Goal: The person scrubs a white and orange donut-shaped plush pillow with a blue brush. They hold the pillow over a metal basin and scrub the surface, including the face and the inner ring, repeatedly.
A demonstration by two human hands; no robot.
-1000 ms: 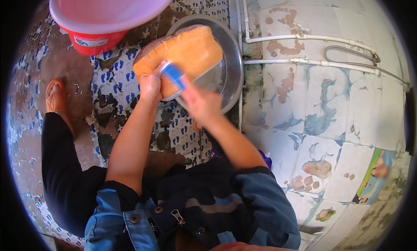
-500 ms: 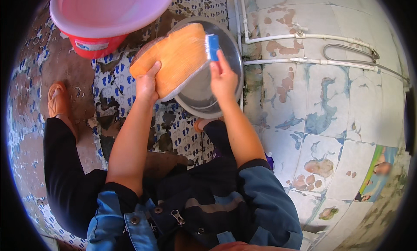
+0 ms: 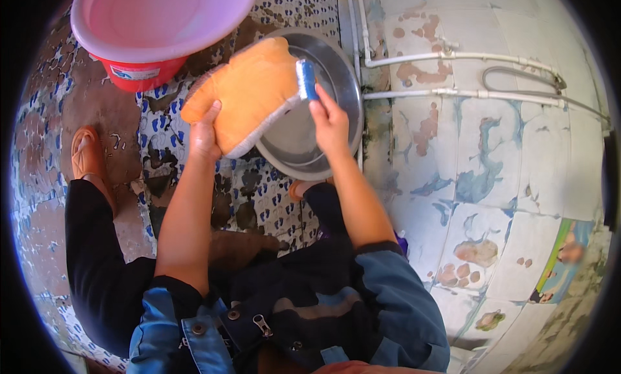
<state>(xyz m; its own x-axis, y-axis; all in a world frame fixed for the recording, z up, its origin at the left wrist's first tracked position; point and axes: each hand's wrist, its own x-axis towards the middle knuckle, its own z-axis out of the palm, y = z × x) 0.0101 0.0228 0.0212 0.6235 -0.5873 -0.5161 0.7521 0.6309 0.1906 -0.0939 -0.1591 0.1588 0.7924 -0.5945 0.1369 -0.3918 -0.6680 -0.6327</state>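
An orange cushion-like piece (image 3: 249, 93) with a fuzzy grey edge is tilted partly over a steel basin (image 3: 299, 148). My left hand (image 3: 206, 138) grips its near left edge, thumb on top of the orange face. At the right edge of the cushion, a blue scrub brush (image 3: 306, 80) with white bristles is pinched in my right hand (image 3: 331, 125). The bristles face the cushion; whether they touch it is hard to tell. The fingers beneath the cushion are hidden.
A pink tub (image 3: 165, 25) rests on a red bucket (image 3: 139, 75) at the far left. White pipes (image 3: 462, 93) and a grey hose (image 3: 517, 69) run along the stained tiled wall at right. Patterned, worn flooring (image 3: 165, 115) lies below.
The cushion and my left hand have shifted left and slightly nearer. The brush in my right hand has moved a little left and nearer, and its head has tilted.
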